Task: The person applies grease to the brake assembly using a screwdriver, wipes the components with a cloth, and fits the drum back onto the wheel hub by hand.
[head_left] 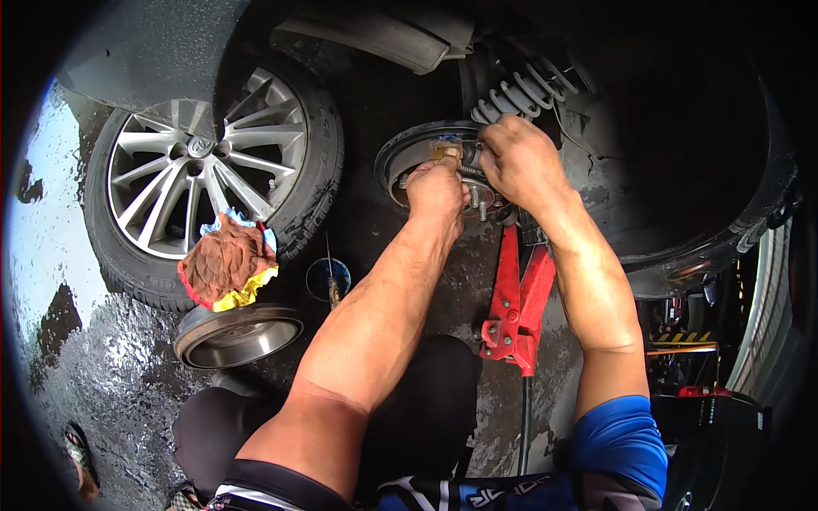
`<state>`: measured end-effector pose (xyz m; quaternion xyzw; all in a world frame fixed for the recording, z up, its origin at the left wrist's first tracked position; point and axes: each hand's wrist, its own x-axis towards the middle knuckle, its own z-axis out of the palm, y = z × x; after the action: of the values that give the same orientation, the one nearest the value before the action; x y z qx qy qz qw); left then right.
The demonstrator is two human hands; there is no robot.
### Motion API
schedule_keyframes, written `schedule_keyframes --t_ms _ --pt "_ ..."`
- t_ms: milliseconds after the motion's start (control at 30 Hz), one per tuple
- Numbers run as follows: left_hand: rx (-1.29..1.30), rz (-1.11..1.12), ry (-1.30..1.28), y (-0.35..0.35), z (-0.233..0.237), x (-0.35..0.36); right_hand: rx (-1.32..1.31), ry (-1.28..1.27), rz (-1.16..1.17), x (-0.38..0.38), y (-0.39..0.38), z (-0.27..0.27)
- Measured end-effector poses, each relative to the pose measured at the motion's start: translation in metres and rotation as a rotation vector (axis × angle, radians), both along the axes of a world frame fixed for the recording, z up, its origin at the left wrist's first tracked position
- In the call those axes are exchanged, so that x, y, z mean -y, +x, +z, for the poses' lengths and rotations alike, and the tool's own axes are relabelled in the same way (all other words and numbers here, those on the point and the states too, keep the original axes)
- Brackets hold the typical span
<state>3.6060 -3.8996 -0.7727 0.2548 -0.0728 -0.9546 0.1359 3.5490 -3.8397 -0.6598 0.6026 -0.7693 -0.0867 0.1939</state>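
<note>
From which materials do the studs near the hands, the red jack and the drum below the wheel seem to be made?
Studs: bare metal, probably steel; bright, greyish shine.
Red jack: metal, likely painted steel; solid red colour, with bolts visible.
Drum: bare metal, perhaps cast iron; the outside is dull brown, the inner band shines smoothly.

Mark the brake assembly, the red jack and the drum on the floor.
Brake assembly (pixel 413 155): head view, on its backing plate.
Red jack (pixel 509 294): head view, on its left red arm.
Drum (pixel 237 350): head view, on its inner wall.
</note>
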Motion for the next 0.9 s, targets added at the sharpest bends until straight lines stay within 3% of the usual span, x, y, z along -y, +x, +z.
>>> schedule_keyframes --t_ms 300,533,700,800,900 --pt "-0.002 -0.038 0.051 -0.006 0.001 0.003 0.205 -0.376 -0.101 -0.063 0.038 0.019" --pt "0.012 -0.075 0.021 -0.003 0.005 0.002 0.337 -0.473 -0.206 -0.104 0.049 0.002" --pt "-0.001 -0.123 0.011 -0.001 0.003 0.008 0.452 -0.486 -0.348 -0.121 0.058 -0.021" --pt "0.031 -0.23 -0.086 0.006 0.006 0.014 0.667 -0.346 -0.446 -0.135 0.068 -0.051" --pt "0.05 -0.379 -0.267 0.02 0.009 0.03 0.768 -0.202 -0.372 -0.139 0.071 -0.099"
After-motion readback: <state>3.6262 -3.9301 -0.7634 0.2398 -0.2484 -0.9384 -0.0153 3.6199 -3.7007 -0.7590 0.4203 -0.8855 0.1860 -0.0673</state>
